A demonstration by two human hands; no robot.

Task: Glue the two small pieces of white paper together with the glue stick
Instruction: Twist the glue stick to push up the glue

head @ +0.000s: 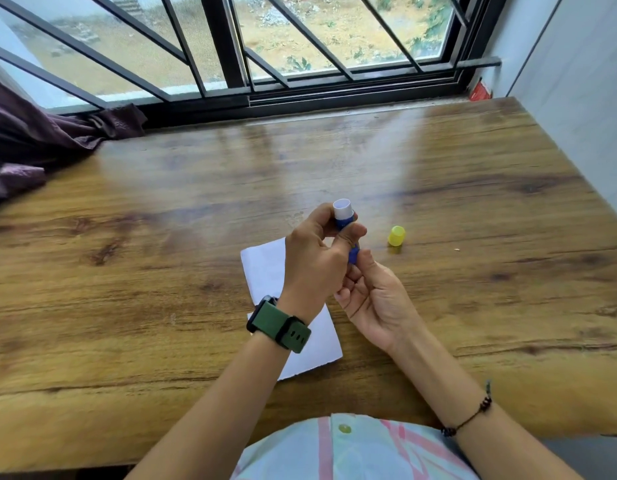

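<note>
A blue glue stick [343, 214] with its white top exposed stands upright above the table, uncapped. My left hand [317, 258] grips its body, thumb across the front. My right hand [372, 299] pinches the blue base of the stick from below, palm up. The yellow cap [396, 236] sits on the wooden table [161, 271] just right of my hands. White paper [265, 268] lies flat under my left wrist; a second sheet edge [320, 344] shows nearer to me, partly hidden by my forearm.
A dark purple cloth [40, 143] is bunched at the table's far left. A barred window [230, 46] runs along the far edge. A small red object [479, 91] sits on the sill at far right, beside a white wall [577, 98].
</note>
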